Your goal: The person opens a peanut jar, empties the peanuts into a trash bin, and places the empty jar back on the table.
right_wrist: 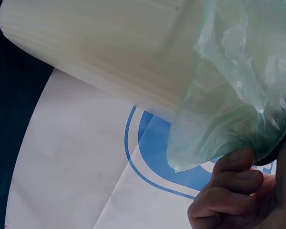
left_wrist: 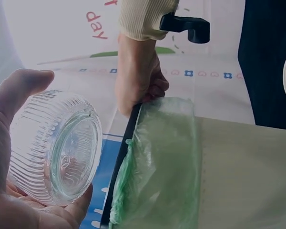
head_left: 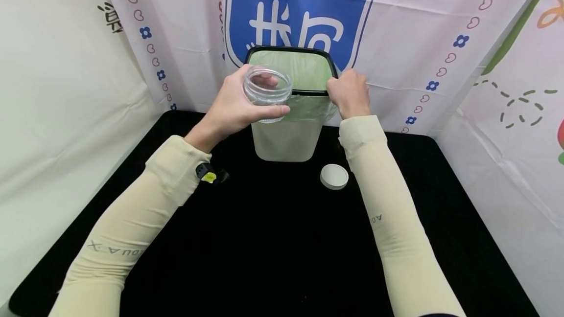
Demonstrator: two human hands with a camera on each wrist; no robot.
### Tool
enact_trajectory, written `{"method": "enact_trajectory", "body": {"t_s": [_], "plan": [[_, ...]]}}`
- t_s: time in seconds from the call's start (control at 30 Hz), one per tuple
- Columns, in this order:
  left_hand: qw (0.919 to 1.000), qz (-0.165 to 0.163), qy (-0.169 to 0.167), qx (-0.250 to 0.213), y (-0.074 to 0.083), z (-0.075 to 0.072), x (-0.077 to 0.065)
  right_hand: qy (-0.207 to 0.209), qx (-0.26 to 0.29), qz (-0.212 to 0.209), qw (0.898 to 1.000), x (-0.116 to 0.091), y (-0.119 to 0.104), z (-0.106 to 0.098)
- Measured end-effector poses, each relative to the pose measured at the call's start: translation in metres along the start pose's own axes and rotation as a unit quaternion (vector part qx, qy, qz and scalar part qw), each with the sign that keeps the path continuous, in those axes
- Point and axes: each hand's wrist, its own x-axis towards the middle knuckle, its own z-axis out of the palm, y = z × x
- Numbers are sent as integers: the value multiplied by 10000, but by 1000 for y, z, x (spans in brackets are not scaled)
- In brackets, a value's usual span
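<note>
My left hand (head_left: 231, 104) holds a clear ribbed jar (head_left: 270, 94), tilted, its open mouth showing in the head view and its base in the left wrist view. Behind it stands a pale trash bin (head_left: 286, 143) with a black rim and a green plastic bag (left_wrist: 169, 157) folded over the outside. At the bin's right corner my right hand (head_left: 350, 93) grips the rim, fingers (right_wrist: 229, 205) curled beside the bag's edge. Part of the bin's front is hidden behind the jar and left thumb.
A round white lid (head_left: 334, 176) lies on the black table (head_left: 273, 238), in front of the bin and left of my right sleeve. Printed white cloth (head_left: 410, 38) hangs close behind the bin, with more cloth at both sides.
</note>
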Motion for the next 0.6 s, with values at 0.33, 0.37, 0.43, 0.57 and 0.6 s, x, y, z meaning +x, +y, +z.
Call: {"method": "enact_trajectory", "body": {"t_s": [0.33,0.37,0.43,0.57,0.6], "plan": [[9999,-31,-94,-30,-8,8,-7,35,3,-79,10000,-2,1,-1],[9999,-38,-112,-51,-9,9,-7,40,8,-83,10000,-2,1,-1],[9999,-61,-140,-74,-10,10,-9,44,14,-82,10000,-1,1,-1],[9997,-118,-211,-95,-13,12,-12,57,28,-83,9999,0,2,0],[9996,-133,-222,-106,-14,13,-13,61,29,-89,9999,0,2,0]]}}
